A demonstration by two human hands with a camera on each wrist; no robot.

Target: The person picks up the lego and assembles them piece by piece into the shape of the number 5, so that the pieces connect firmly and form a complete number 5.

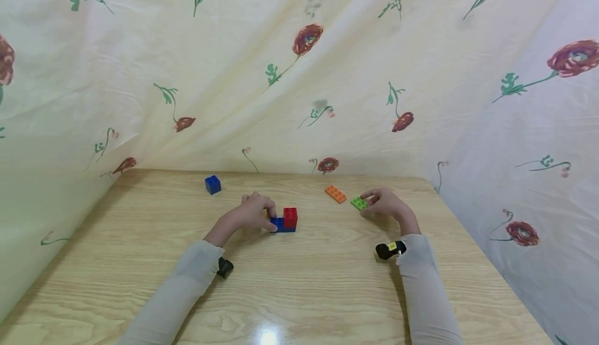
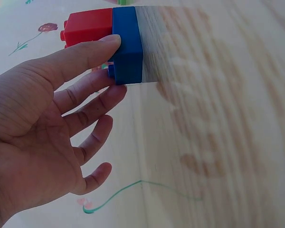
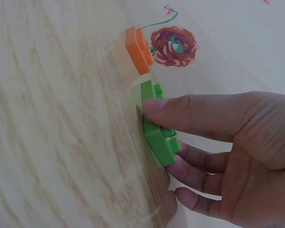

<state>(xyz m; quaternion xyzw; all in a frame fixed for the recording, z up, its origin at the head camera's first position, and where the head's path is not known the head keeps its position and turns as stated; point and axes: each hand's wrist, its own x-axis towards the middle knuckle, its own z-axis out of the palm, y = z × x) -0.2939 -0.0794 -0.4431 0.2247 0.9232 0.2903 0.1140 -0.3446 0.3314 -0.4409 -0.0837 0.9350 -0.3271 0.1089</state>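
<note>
My left hand (image 1: 251,213) holds a long blue toy brick (image 2: 128,45) between thumb and fingers. A red brick (image 1: 290,217) is stacked on the blue one's right end, and the blue studs beside it are bare. On the right, my other hand (image 1: 387,203) pinches a flat green brick (image 3: 153,137), with the thumb on its near side and fingers behind. The green brick is at or just above the tabletop; its underside is hidden. Just left of it lies a flat orange brick (image 1: 335,194), apart from both hands.
A small blue brick (image 1: 212,184) stands toward the back left of the wooden table (image 1: 318,293). Behind the table's far edge hangs a flowered cloth (image 1: 234,74), which also closes off both sides. Each wrist wears a small black camera (image 1: 386,251).
</note>
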